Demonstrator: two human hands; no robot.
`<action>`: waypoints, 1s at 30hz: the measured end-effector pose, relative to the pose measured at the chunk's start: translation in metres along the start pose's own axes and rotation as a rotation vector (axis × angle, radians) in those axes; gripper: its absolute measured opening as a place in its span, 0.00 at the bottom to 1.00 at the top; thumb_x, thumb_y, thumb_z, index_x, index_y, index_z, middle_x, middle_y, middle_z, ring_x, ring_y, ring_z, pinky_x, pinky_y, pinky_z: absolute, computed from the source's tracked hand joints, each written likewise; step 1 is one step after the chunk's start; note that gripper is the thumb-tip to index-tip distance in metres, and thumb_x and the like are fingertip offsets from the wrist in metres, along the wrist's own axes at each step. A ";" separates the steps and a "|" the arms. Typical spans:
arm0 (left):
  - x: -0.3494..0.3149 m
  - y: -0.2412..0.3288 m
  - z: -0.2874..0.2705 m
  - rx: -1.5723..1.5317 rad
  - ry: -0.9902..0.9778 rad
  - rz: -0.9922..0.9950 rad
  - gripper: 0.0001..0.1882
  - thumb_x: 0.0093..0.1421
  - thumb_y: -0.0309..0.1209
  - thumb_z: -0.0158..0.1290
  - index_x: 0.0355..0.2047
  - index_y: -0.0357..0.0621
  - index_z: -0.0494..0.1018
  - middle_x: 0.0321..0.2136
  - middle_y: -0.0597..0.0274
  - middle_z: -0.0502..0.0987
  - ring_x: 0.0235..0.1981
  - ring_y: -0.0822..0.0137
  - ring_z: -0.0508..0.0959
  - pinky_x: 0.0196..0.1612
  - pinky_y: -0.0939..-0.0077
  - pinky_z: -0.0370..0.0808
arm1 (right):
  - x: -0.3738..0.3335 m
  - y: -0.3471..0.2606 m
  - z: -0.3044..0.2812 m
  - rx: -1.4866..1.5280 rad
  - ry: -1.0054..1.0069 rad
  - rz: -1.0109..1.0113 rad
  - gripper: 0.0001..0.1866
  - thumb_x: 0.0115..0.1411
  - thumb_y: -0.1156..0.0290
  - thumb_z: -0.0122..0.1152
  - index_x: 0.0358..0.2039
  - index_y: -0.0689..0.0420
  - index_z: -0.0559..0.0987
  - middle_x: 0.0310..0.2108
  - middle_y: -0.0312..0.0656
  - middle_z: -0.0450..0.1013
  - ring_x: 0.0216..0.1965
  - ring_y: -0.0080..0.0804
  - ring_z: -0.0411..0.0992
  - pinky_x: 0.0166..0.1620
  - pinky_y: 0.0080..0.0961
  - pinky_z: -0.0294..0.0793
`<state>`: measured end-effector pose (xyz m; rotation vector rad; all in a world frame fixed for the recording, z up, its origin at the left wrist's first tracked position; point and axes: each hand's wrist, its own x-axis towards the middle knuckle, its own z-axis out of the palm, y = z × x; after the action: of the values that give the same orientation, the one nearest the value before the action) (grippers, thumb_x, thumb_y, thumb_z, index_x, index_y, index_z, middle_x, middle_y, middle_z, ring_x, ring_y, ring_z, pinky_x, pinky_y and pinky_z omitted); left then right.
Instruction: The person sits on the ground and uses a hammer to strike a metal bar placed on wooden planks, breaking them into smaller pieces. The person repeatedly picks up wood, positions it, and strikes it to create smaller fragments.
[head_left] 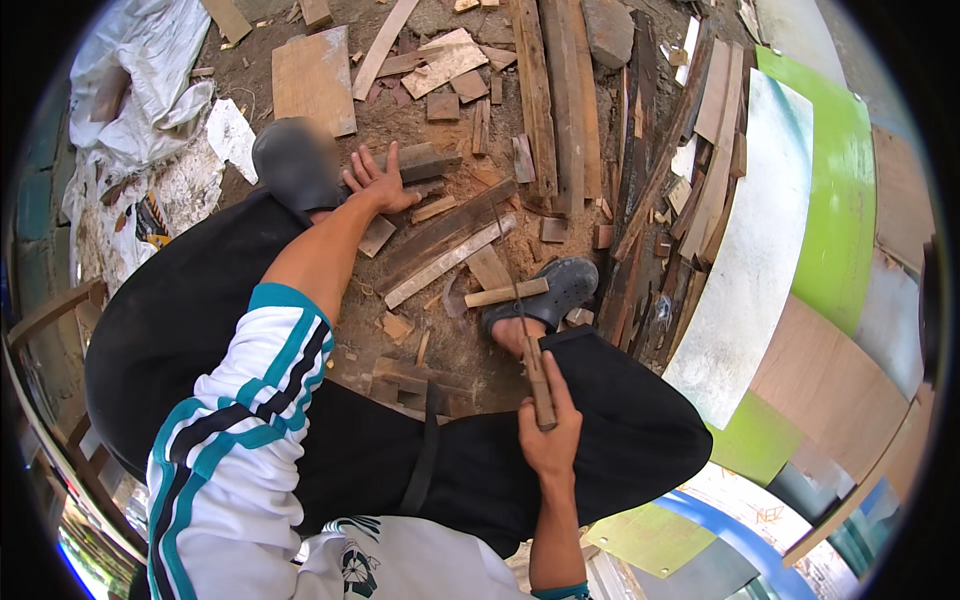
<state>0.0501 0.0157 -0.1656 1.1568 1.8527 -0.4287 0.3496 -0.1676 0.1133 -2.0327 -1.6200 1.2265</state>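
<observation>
Wooden-handled tool [538, 388] in curled right fingers [562, 388], left fingers [367, 163] spread beside wood [432, 163]

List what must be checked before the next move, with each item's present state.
1. Right hand closed around the brown wooden handle: ok.
2. Left hand away from the thin, dark metal blade: ok, they are apart.
3. Left hand pressing on the grey-brown wooden block: cannot tell.
4. Dark grey rubber clog on the right foot clear of the blade: cannot tell; they overlap in view.
5. Ground free of loose brown wood offcuts: not ok, many lie scattered.
</observation>
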 end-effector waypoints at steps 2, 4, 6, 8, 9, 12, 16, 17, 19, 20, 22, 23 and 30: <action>-0.002 -0.003 0.006 0.022 0.110 0.037 0.60 0.58 0.58 0.57 0.72 0.61 0.23 0.70 0.32 0.23 0.71 0.34 0.23 0.67 0.35 0.30 | -0.005 -0.011 -0.028 0.013 0.048 0.048 0.34 0.55 0.79 0.56 0.64 0.55 0.69 0.33 0.51 0.80 0.30 0.30 0.79 0.38 0.24 0.76; -0.007 -0.013 0.011 0.031 0.193 0.126 0.57 0.58 0.56 0.57 0.73 0.57 0.30 0.71 0.35 0.29 0.72 0.36 0.30 0.69 0.37 0.35 | -0.009 -0.015 -0.054 -0.015 0.093 -0.043 0.32 0.56 0.78 0.57 0.64 0.57 0.68 0.35 0.52 0.80 0.33 0.30 0.80 0.40 0.23 0.76; -0.014 -0.037 0.017 0.155 0.289 0.223 0.52 0.61 0.52 0.56 0.73 0.53 0.35 0.72 0.39 0.35 0.73 0.39 0.36 0.70 0.43 0.40 | -0.010 -0.014 -0.072 -0.018 0.147 -0.161 0.31 0.57 0.78 0.57 0.63 0.59 0.69 0.39 0.54 0.80 0.38 0.33 0.81 0.43 0.25 0.76; -0.023 -0.044 0.025 0.203 0.292 0.276 0.49 0.63 0.49 0.55 0.73 0.49 0.39 0.72 0.42 0.39 0.73 0.42 0.40 0.71 0.47 0.43 | -0.003 -0.013 -0.084 0.008 0.142 -0.176 0.29 0.57 0.78 0.58 0.62 0.61 0.70 0.44 0.56 0.79 0.44 0.36 0.80 0.46 0.26 0.76; -0.036 -0.039 0.025 0.194 0.271 0.290 0.48 0.63 0.48 0.55 0.73 0.47 0.40 0.72 0.42 0.40 0.73 0.42 0.41 0.71 0.49 0.45 | -0.001 -0.013 -0.088 0.030 0.164 -0.165 0.28 0.58 0.77 0.58 0.61 0.61 0.70 0.47 0.57 0.78 0.47 0.40 0.80 0.49 0.29 0.75; -0.066 -0.027 0.010 0.136 0.189 0.296 0.46 0.63 0.48 0.54 0.72 0.43 0.44 0.69 0.41 0.50 0.69 0.43 0.52 0.68 0.51 0.55 | -0.001 -0.008 -0.089 0.043 0.233 -0.172 0.28 0.60 0.74 0.59 0.62 0.62 0.70 0.49 0.58 0.77 0.49 0.45 0.78 0.52 0.32 0.74; -0.092 -0.043 0.011 0.170 0.256 0.335 0.41 0.63 0.50 0.53 0.68 0.40 0.54 0.60 0.40 0.67 0.59 0.43 0.69 0.59 0.50 0.70 | -0.001 -0.025 -0.080 0.022 0.183 -0.106 0.28 0.63 0.67 0.58 0.62 0.62 0.69 0.46 0.62 0.76 0.49 0.54 0.77 0.51 0.34 0.74; -0.100 -0.044 0.013 0.183 0.237 0.325 0.40 0.62 0.50 0.53 0.67 0.40 0.56 0.60 0.41 0.67 0.59 0.43 0.69 0.59 0.50 0.70 | -0.002 -0.026 -0.079 0.042 0.175 -0.095 0.28 0.63 0.64 0.58 0.62 0.63 0.69 0.41 0.63 0.77 0.45 0.54 0.79 0.48 0.34 0.75; -0.111 -0.048 0.018 0.187 0.212 0.311 0.36 0.62 0.49 0.54 0.64 0.41 0.61 0.59 0.42 0.68 0.59 0.44 0.70 0.58 0.50 0.71 | -0.003 -0.027 -0.079 0.061 0.157 -0.087 0.28 0.63 0.64 0.58 0.62 0.63 0.69 0.38 0.62 0.78 0.43 0.53 0.79 0.47 0.35 0.75; -0.115 -0.050 0.021 0.176 0.204 0.304 0.36 0.62 0.49 0.54 0.64 0.41 0.62 0.59 0.41 0.68 0.59 0.44 0.70 0.58 0.50 0.70 | -0.004 -0.028 -0.079 0.071 0.149 -0.084 0.29 0.63 0.64 0.58 0.62 0.63 0.69 0.37 0.62 0.78 0.42 0.53 0.80 0.46 0.35 0.75; -0.118 -0.056 0.037 0.140 0.185 0.288 0.35 0.61 0.48 0.54 0.63 0.41 0.63 0.59 0.40 0.69 0.60 0.44 0.69 0.60 0.51 0.68 | -0.004 -0.025 -0.076 0.042 0.167 -0.110 0.29 0.63 0.64 0.58 0.62 0.63 0.69 0.36 0.61 0.78 0.40 0.52 0.80 0.45 0.35 0.76; -0.120 -0.058 0.046 0.116 0.174 0.287 0.35 0.61 0.48 0.54 0.63 0.41 0.63 0.59 0.40 0.69 0.60 0.44 0.69 0.60 0.51 0.68 | -0.004 -0.025 -0.074 0.026 0.176 -0.124 0.29 0.63 0.64 0.58 0.62 0.64 0.68 0.35 0.61 0.78 0.39 0.52 0.80 0.44 0.36 0.76; -0.141 -0.069 0.154 -0.056 0.264 0.397 0.31 0.62 0.43 0.55 0.61 0.39 0.66 0.59 0.43 0.68 0.60 0.45 0.68 0.62 0.53 0.66 | -0.004 -0.025 -0.048 0.008 0.082 -0.012 0.29 0.61 0.65 0.62 0.61 0.62 0.71 0.46 0.60 0.77 0.48 0.48 0.79 0.51 0.33 0.74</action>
<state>0.0933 -0.1993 -0.1453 1.5582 1.7790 0.0023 0.3683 -0.1490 0.1602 -2.0370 -1.5853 1.1289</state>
